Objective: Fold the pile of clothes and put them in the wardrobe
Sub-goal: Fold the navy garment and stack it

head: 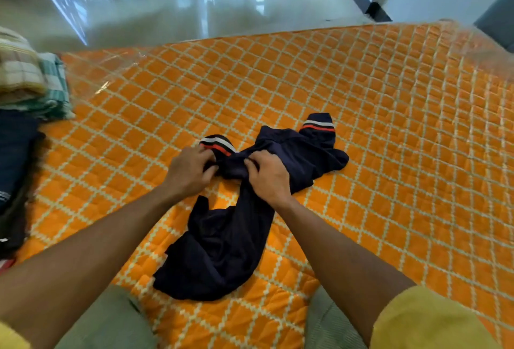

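A dark navy shirt lies crumpled in the middle of the orange quilted mattress. Its two sleeve cuffs carry white and red stripes and point away from me. My left hand grips the bunched cloth just below the left cuff. My right hand pinches the cloth at the shirt's upper middle, close beside the left hand. The lower body of the shirt trails toward my knees.
A pile of clothes sits at the mattress's left edge: checked and striped pieces on top, dark garments below. A clear plastic film covers the mattress's far side. Beyond the mattress lies a glossy tiled floor.
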